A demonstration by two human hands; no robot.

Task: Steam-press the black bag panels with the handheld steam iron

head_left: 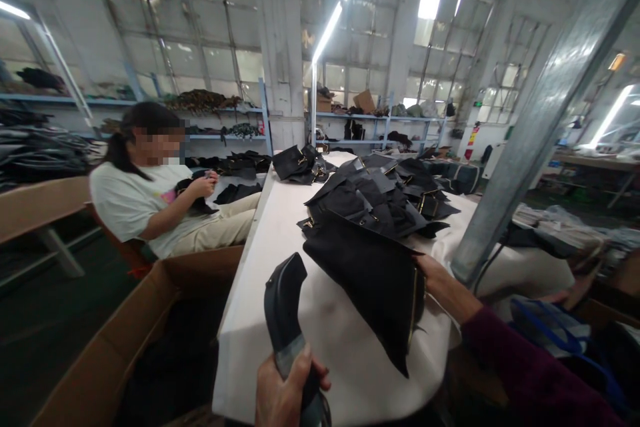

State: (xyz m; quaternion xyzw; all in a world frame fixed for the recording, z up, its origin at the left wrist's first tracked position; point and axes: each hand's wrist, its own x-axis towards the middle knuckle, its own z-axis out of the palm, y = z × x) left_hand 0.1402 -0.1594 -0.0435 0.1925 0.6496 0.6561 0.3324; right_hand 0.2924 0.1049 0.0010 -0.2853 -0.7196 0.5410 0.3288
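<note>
My left hand (285,390) is closed round the handle of a dark hand-held tool (283,303), whose head points up over the near edge of the white table (280,233). My right hand (434,273), in a dark red sleeve, reaches under the right edge of a black bag (373,273) lying on the table; its fingers are mostly hidden by the fabric. Behind that bag is a heap of several more black bags (373,200) with gold-coloured hardware.
A seated person (150,197) at the left handles black material. A large cardboard box (125,340) stands by the table's left side. A slanted metal post (540,113) rises at the right. Shelves (215,107) with goods line the back wall.
</note>
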